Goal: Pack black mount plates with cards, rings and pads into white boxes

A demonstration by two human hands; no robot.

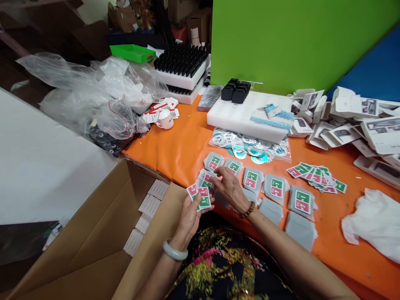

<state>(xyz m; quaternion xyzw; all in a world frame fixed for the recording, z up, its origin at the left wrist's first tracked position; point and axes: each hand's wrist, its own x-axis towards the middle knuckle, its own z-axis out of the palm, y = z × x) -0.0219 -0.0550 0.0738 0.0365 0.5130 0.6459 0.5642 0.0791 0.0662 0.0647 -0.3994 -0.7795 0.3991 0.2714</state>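
Observation:
In my left hand [191, 214] is a small fan of red-and-green printed packets [203, 198], pinched between thumb and fingers. Over a nearby grey wrapped pouch stretches my right hand [229, 187], its fingers curved and a little apart. Its fingertips are at the edge of a red-and-green packet [206, 182] lying on that pouch; whether they touch it I cannot tell. Grey wrapped pouches lie in two rows. Those of the far row, such as this pouch [290, 202], each carry one packet. Several near-row pouches, like this bare pouch [300, 231], show plain grey tops; my right forearm partly covers that row.
Loose red-and-green packets [318, 177] lie right of the rows, near a crumpled white cloth [373, 225]. Behind are a bag of rings [246, 146], a white foam block [243, 114] and small white boxes [343, 121]. An open carton [93, 233] stands at left.

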